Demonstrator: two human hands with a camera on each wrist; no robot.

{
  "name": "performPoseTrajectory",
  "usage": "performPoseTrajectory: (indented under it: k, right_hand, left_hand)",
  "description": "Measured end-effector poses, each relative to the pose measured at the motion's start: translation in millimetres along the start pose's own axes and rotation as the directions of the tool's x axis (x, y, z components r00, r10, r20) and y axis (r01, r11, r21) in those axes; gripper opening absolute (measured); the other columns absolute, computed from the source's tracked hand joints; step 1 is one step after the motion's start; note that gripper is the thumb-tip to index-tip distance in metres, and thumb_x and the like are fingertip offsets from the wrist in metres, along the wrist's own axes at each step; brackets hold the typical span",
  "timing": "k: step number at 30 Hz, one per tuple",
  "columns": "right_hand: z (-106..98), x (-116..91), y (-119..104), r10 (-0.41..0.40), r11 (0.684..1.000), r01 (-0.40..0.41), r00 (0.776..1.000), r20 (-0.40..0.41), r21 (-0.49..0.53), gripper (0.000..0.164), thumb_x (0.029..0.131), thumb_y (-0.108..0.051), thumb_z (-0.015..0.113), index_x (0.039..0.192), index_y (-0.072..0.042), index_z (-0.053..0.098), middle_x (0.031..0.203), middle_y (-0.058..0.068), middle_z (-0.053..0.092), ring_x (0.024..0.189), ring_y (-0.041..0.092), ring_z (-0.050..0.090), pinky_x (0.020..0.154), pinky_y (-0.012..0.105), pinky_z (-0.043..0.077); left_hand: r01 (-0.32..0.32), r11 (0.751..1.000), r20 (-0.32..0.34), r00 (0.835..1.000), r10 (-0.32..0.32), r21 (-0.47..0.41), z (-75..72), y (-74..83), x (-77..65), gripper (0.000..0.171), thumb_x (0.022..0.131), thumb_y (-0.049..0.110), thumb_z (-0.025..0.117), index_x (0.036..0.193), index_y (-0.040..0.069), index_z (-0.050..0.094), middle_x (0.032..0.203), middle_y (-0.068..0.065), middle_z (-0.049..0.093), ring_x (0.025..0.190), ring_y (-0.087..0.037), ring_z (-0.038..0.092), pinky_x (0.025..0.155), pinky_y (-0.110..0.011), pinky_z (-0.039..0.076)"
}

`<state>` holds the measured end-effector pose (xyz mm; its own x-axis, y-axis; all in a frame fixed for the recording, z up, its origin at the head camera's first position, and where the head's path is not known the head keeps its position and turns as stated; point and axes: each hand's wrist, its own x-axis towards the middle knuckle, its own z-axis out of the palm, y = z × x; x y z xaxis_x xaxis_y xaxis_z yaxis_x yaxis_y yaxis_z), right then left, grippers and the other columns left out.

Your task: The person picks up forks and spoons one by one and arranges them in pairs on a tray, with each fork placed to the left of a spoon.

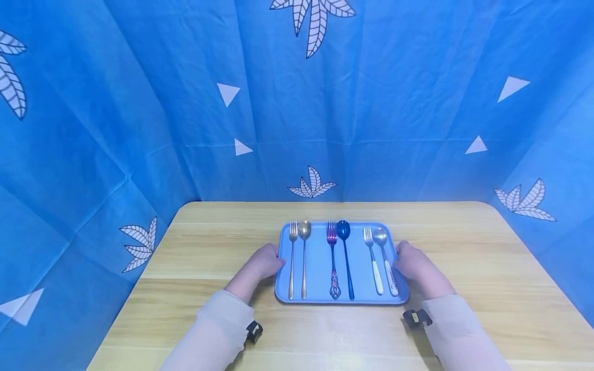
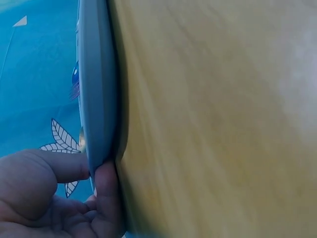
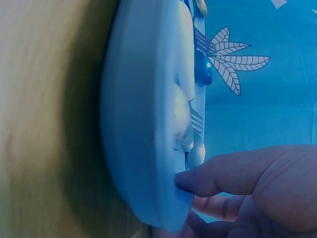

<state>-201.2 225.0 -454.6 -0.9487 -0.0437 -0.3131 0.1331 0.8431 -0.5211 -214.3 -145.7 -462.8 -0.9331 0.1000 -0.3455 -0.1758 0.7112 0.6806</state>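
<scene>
A blue rectangular tray (image 1: 318, 268) is gripped at its two short sides. My left hand (image 1: 267, 261) pinches the left rim, thumb over the edge and fingers below, as the left wrist view shows. On the opposite rim, my right hand (image 1: 412, 261) holds on with its thumb inside the edge. Three fork-and-spoon pairs lie lengthwise on the tray: a gold fork (image 1: 292, 263) and gold spoon (image 1: 304, 257) at left, a purple fork (image 1: 333, 257) and dark blue spoon (image 1: 346, 257) in the middle, a white-handled fork (image 1: 374, 263) and white-handled spoon (image 1: 386, 263) at right.
The tray is over the middle of a light wooden table (image 1: 209, 247). Behind and beside the table hangs a blue curtain (image 1: 394, 103) printed with white leaves and triangles. Black wrist devices (image 1: 417, 318) sit at both sleeve cuffs.
</scene>
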Motion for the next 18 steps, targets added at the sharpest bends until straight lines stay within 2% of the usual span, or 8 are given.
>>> performPoseTrajectory:
  k: [7, 12, 15, 18]
  right_hand:
    - [2.6, 2.6, -2.1, -0.016, 1.0, 0.016, 1.0, 0.0, -0.007, 0.034, 0.09, 0.001, 0.055, 0.119, 0.017, 0.046, 0.102, 0.027, 0.062, 0.095, 0.039, 0.061, 0.085, 0.053, 0.052]
    - [0.7, 0.6, -2.9, -0.017, 1.0, 0.016, 1.0, 0.011, 0.024, 0.033, 0.086, 0.002, 0.055, 0.116, 0.014, 0.049, 0.099, 0.022, 0.063, 0.095, 0.038, 0.061, 0.085, 0.054, 0.051]
    - [-2.7, -2.8, -2.6, -0.036, 0.999, 0.036, 0.999, 0.002, 0.009, 0.033, 0.088, -0.001, 0.053, 0.117, 0.014, 0.05, 0.102, 0.024, 0.063, 0.098, 0.042, 0.061, 0.087, 0.056, 0.05]
    - [-6.9, -6.9, -2.5, -0.054, 0.997, 0.054, 0.999, 0.0, -0.047, 0.036, 0.093, -0.008, 0.053, 0.121, 0.015, 0.049, 0.111, 0.032, 0.062, 0.106, 0.05, 0.058, 0.09, 0.06, 0.048]
  left_hand:
    - [-0.01, 1.0, -0.018, 1.0, 0.01, 0.023, -2.5, -0.7, -4.9, 0.024, 0.097, 0.012, 0.057, 0.074, 0.005, 0.057, 0.072, -0.007, 0.053, 0.061, -0.018, 0.05, 0.056, -0.03, 0.044]
    - [-0.018, 1.0, -0.029, 0.999, 0.019, 0.022, -3.6, -2.0, -4.0, 0.034, 0.099, 0.016, 0.056, 0.066, 0.007, 0.055, 0.061, -0.002, 0.049, 0.054, -0.015, 0.045, 0.051, -0.027, 0.039]
    - [-0.016, 1.0, -0.037, 0.999, 0.017, 0.018, -2.7, -1.9, -3.6, 0.035, 0.099, 0.018, 0.056, 0.066, 0.008, 0.054, 0.06, -0.001, 0.048, 0.053, -0.015, 0.044, 0.051, -0.027, 0.039]
    - [0.0, 0.999, -0.046, 0.999, 0.003, 0.053, -2.1, -4.2, -3.6, 0.034, 0.1, 0.02, 0.056, 0.068, 0.009, 0.054, 0.062, -0.003, 0.049, 0.054, -0.016, 0.044, 0.051, -0.029, 0.039]
